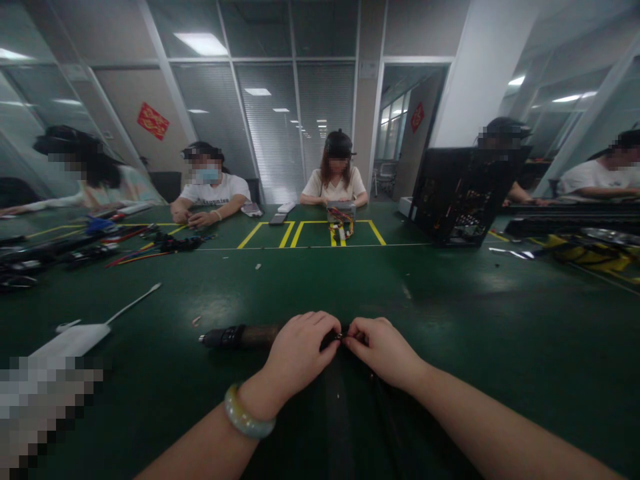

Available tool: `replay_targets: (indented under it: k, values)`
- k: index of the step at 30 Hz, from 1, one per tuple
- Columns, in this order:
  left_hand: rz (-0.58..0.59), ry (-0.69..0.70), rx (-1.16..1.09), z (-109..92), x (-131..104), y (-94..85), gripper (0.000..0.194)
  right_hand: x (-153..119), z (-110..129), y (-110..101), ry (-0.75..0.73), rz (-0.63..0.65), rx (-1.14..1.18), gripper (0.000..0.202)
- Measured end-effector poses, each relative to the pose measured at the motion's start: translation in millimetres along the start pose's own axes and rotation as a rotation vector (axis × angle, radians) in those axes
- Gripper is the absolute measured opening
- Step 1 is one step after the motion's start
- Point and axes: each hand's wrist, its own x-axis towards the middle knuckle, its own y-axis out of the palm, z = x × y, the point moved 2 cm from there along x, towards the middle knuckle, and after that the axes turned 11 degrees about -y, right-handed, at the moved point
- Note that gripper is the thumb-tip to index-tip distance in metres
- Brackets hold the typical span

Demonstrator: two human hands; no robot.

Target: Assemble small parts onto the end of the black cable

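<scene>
A dark electric screwdriver (pixel 243 337) lies on the green mat (pixel 200 413), its bit end pointing left. My left hand (pixel 303 347) is closed around the tool's rear part. Just to the right, my right hand (pixel 383 347) pinches a small dark piece at the tool's tail, where a bit of metal glints between the fingertips. That piece may be a cord plug, but the fingers hide most of it. A dark cord (pixel 387 413) seems to run from under the right hand toward me, faint against the mat.
Left of me lies a white device with a cable (pixel 75 340). Beyond it are bundled wires (pixel 165 243). Across the table, a person works at a power supply (pixel 341 212) with coloured leads. A black computer case (pixel 460 193) stands at right, with other people seated around.
</scene>
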Motion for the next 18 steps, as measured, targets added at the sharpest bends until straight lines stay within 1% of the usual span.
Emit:
replay_targets:
  k: [3, 11, 18]
  values:
    - [-0.006, 0.017, 0.000, 0.1, 0.3, -0.4, 0.013, 0.8, -0.6, 0.8, 0.000, -0.004, -0.009, 0.013]
    - [-0.004, -0.002, -0.017, -0.9, 0.4, -0.9, 0.014, 1.0, 2.9, -2.0, 0.010, 0.001, 0.019, 0.016]
    - [-0.017, -0.051, -0.027, 1.0, 0.3, -0.2, 0.017, 1.0, 2.6, -2.2, 0.022, 0.008, 0.010, 0.016]
